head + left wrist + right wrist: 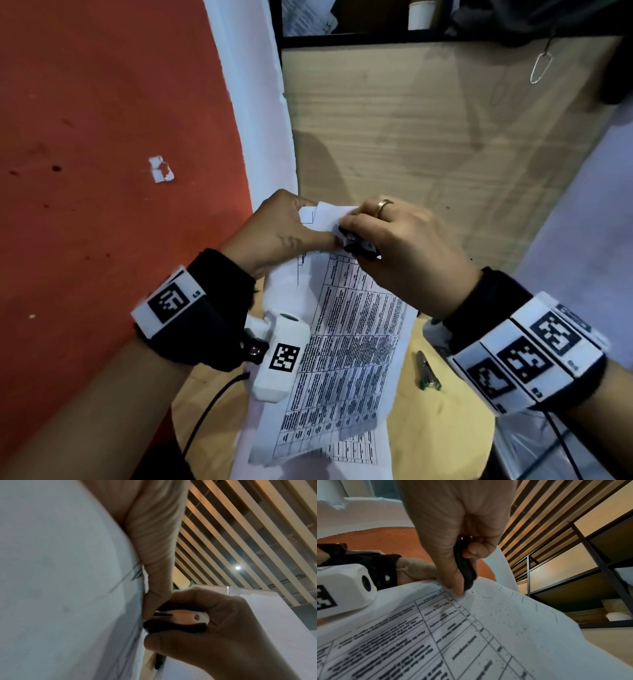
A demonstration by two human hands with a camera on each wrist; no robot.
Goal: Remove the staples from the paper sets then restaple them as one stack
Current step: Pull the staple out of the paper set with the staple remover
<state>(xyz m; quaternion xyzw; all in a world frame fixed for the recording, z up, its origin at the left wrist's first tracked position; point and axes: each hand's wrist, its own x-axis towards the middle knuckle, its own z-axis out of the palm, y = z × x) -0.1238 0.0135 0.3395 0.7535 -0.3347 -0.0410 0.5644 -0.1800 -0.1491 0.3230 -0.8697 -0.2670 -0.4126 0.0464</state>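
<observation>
A set of white printed sheets with tables (346,339) is lifted off the round table, its top corner raised. My left hand (284,229) pinches that top corner (308,216), thumb under the paper (157,574). My right hand (394,240) grips a small black and metal staple remover (359,245) and squeezes it against the same corner; its metal body (183,618) and black grip (465,566) show between thumb and fingers. The staple itself is hidden by the fingers. More white sheets (308,469) lie under the lifted set.
A round yellow wooden table (445,428) stands below the papers. A small green and metal tool (426,371) lies on it to the right. A wooden cabinet panel (428,137) is straight ahead, with a red wall (102,137) on the left and a shelf with a white cup (421,15) above.
</observation>
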